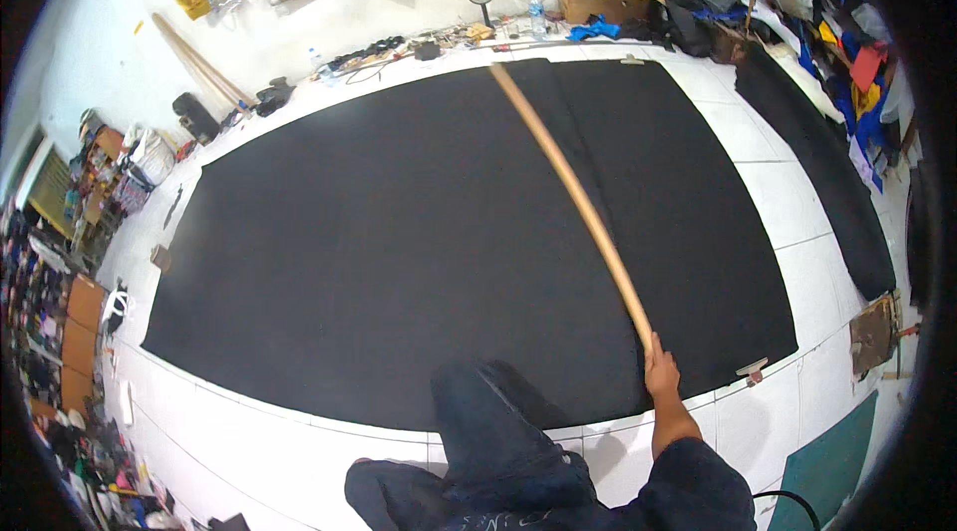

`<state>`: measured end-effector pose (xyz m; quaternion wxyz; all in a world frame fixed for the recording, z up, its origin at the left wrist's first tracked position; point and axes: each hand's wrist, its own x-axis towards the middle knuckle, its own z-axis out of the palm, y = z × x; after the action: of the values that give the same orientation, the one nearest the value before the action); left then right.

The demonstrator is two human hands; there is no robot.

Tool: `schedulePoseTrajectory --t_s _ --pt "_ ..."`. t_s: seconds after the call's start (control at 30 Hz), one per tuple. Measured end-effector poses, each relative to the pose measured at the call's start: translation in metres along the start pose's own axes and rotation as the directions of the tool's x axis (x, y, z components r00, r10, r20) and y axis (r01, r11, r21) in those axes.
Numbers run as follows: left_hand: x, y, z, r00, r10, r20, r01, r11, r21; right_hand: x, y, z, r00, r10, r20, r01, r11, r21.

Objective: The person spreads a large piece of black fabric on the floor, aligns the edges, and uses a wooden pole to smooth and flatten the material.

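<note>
Right hand [661, 371] closed round near end of wooden strip [578, 194], laid from close to near edge of black sheet [379, 232] to its far edge; gripped at only 1 visible end, it could swing askew, perhaps rucking a faint ridge [576, 132].

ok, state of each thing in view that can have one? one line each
Right hand: closed on the pole's near end
Wooden pole: laid across the sheet
Black sheet: spread out, creased or seamed beside the pole
Clear bottle: upright
Wooden sticks: leaning on the wall
</note>
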<state>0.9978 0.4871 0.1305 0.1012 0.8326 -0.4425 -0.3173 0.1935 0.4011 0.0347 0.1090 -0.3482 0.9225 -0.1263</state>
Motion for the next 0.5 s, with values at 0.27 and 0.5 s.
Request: schedulePoseTrajectory --t_s 0.27,0.5 --pt "-0.033 -0.063 0.040 0.965 -0.253 -0.064 0.197 0.868 -0.457 0.029 -0.077 -0.029 0.993 -0.111 -0.037 0.114 0.991 0.072" --pt "-0.017 -0.083 0.038 0.980 -0.174 -0.096 0.130 0.928 -0.349 -0.094 -0.162 0.025 0.928 -0.332 0.168 0.287 0.927 0.242"
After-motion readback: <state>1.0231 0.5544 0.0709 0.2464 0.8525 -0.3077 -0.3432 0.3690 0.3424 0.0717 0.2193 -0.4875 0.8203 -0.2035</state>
